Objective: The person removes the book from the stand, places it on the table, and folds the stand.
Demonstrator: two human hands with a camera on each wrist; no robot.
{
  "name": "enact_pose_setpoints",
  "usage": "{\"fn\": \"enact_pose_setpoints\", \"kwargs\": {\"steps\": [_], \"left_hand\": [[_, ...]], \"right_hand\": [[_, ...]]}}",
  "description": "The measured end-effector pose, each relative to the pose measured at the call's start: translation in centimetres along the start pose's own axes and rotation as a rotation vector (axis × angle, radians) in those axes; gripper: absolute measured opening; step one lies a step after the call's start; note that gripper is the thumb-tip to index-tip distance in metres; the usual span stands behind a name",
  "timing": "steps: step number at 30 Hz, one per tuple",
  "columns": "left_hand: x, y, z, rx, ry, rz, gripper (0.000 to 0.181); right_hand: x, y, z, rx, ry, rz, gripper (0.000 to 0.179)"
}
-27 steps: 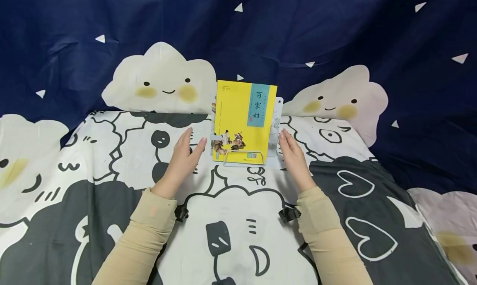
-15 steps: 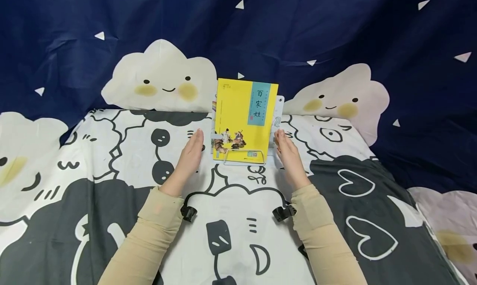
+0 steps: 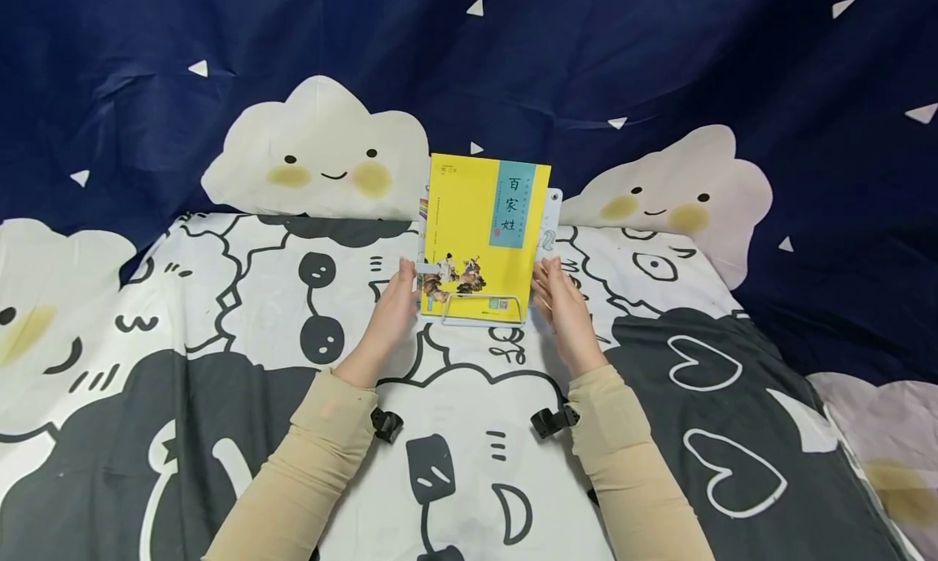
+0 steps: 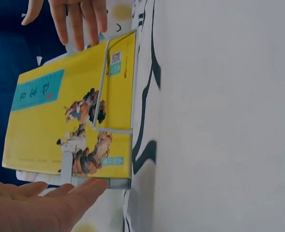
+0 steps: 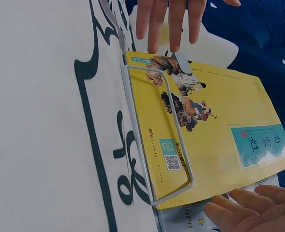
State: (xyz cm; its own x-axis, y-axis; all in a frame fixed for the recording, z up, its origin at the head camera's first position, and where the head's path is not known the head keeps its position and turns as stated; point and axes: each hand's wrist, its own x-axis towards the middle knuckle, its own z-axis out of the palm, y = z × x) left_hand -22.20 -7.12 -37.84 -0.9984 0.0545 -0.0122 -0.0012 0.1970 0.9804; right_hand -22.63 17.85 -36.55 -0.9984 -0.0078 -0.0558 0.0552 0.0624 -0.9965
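A yellow book (image 3: 479, 211) with a blue title panel leans upright, slightly tilted back, behind a white wire stand (image 5: 173, 111). Behind it shows a paler booklet (image 3: 550, 219), its printed edges sticking out on both sides. My left hand (image 3: 392, 313) is at the book's left edge, fingers fairly straight and palm inward. On the other side, my right hand (image 3: 572, 313) has its fingertips by the book's lower right edge. In the right wrist view, its fingers (image 5: 251, 200) lie close to the edge; actual contact I cannot tell. Neither hand's fingers are curled round anything.
The stand rests on a patterned black-and-white sheet (image 3: 469, 398) with cartoon drawings. Behind hangs a dark blue cloth (image 3: 513, 56) printed with clouds and small white triangles. A grey clip (image 5: 182, 63) overlaps the book's left edge.
Both hands have moved inward toward the book, the left one by more, from standing apart to lying by its lower side edges. The book and stand stay in place.
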Motion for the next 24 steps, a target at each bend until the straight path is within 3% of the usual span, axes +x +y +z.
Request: {"fn": "enact_pose_setpoints", "kwargs": {"steps": [8,15,24], "left_hand": [[-0.1,0.1,0.4,-0.026,0.018,-0.015,0.077],[0.5,0.2,0.5,0.010,-0.016,-0.025,0.078],[1.9,0.2,0.5,0.063,-0.013,-0.078,0.084]], "right_hand": [[-0.1,0.1,-0.1,0.008,0.006,0.005,0.081],[-0.1,0.2,-0.2,0.014,0.003,0.003,0.082],[0.0,0.5,-0.2,0.007,-0.011,-0.002,0.082]]}}
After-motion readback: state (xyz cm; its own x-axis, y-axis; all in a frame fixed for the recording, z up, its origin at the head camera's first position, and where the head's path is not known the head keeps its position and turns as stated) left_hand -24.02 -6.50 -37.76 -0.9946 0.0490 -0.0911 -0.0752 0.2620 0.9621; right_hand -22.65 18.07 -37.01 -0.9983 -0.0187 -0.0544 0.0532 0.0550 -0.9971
